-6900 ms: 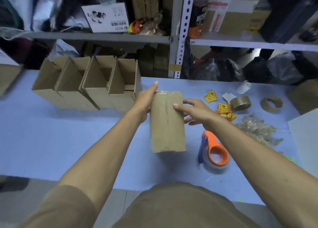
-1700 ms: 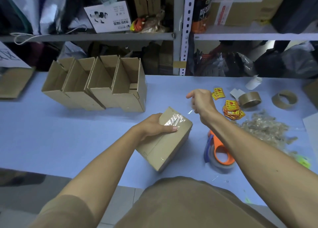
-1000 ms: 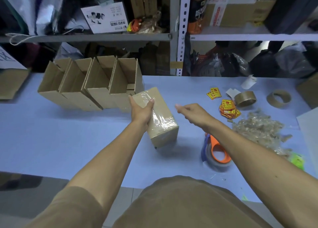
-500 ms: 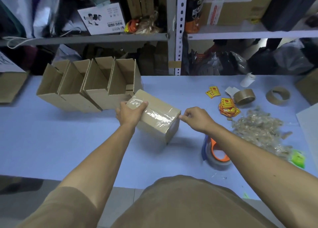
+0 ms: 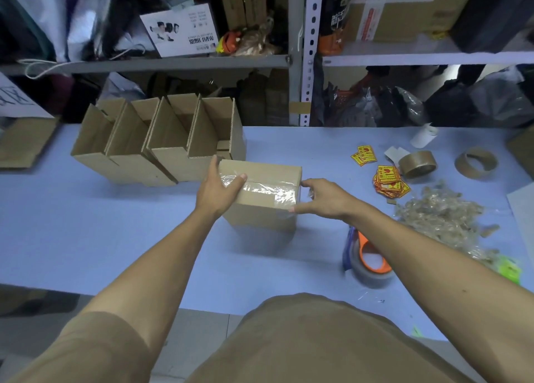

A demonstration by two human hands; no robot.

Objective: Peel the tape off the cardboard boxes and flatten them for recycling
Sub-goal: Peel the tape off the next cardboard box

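A small closed cardboard box [image 5: 261,212] stands on the blue table [image 5: 115,238], a strip of clear tape [image 5: 270,190] running along its top seam. My left hand [image 5: 218,190] grips the box's left end, thumb on the taped top. My right hand [image 5: 323,199] is at the box's right end, thumb and fingers pinching at the tape where it wraps over the edge. Several opened, untaped boxes [image 5: 161,142] stand in a row behind, touching the closed box's back left corner.
A tape dispenser [image 5: 368,259] with an orange handle lies under my right forearm. A heap of peeled tape [image 5: 442,217], red-yellow stickers [image 5: 388,180], a brown tape roll [image 5: 417,164] and an empty core [image 5: 475,167] lie at right. Cluttered metal shelves [image 5: 173,61] rise behind.
The box has been turned from tilted to level, its taped top facing up. My right hand has closed in on the tape at the box's right end.
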